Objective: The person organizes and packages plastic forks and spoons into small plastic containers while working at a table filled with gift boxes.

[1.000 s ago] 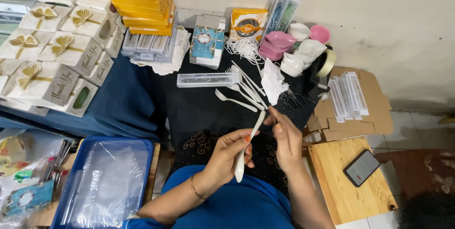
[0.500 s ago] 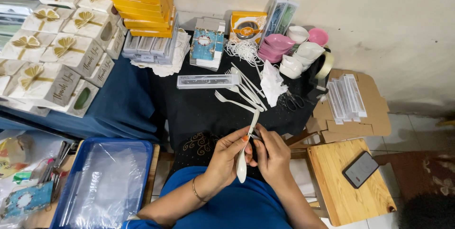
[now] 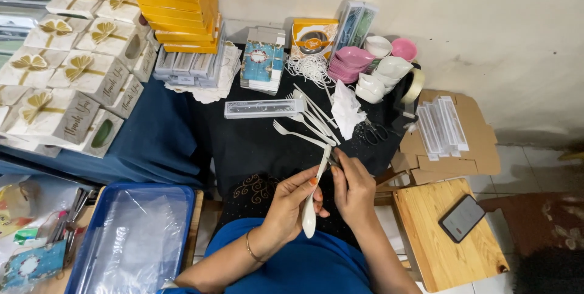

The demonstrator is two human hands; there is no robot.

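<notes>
A white plastic spoon was held in the left hand, whose fingers were curled closed around its handle, bowl end pointing down over the lap. Half a second before, the right hand had already closed in from the side where it had been a second ago; it was now pinched shut on the spoon's upper tip, beside something small and dark that could not be made out. From this it was judged that the work on the spoon's tip was under way.

On the black cloth of the desk roughly six more white utensils were counted, forks among them, beside one long clear box. One pair of scissors, one phone on a wooden stool and one blue tray were seen.
</notes>
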